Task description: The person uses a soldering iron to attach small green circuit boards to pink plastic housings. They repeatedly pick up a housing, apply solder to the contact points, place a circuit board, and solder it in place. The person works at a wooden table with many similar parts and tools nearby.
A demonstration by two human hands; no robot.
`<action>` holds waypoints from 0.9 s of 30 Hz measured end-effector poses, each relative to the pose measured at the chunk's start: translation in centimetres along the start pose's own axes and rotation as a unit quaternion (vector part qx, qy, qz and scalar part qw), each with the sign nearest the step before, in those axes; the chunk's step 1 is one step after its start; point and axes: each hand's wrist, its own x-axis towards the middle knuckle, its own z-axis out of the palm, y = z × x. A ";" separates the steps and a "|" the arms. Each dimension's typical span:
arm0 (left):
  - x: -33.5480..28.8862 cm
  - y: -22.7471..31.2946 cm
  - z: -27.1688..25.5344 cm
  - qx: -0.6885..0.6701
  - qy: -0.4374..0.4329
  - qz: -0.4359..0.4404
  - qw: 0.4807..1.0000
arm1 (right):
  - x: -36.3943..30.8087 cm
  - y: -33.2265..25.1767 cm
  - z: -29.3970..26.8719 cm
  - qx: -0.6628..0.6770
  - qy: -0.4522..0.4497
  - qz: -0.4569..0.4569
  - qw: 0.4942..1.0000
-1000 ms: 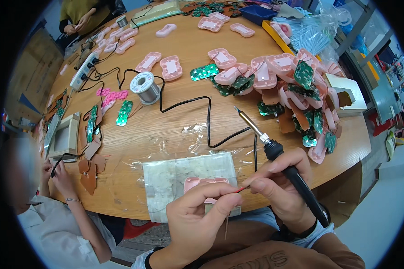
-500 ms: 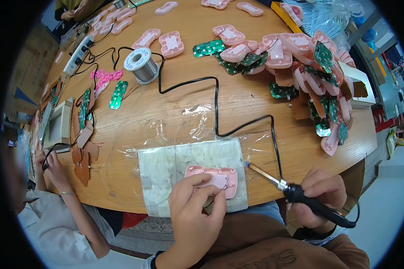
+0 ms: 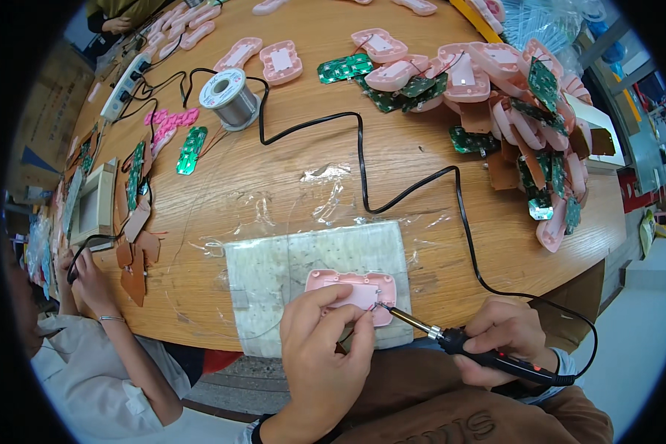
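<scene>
Black cord (image 3: 362, 159) snakes past solder spool (image 3: 228, 98) toward pink casing (image 3: 351, 290).

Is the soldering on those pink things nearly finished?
Not nearly. A few pink shells lie apart, perhaps done. The left hand steadies one pink shell while the right hand touches the soldering iron to it. A big pile waits.

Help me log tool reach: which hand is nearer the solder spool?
Left. The left hand lies below the solder spool, on the pink casing; the right hand is farther right.
</scene>
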 end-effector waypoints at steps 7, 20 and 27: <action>0.0 0.0 0.1 0.006 -0.003 0.011 1.000 | 0.6 -0.1 -0.4 -0.007 -0.029 -0.011 0.999; 0.0 -0.1 0.1 -0.005 0.002 0.010 1.000 | 0.4 0.0 -0.6 0.011 0.026 0.000 1.000; 0.1 0.2 0.0 0.002 -0.013 0.005 1.000 | 0.9 0.0 -0.2 0.020 -0.006 0.002 1.000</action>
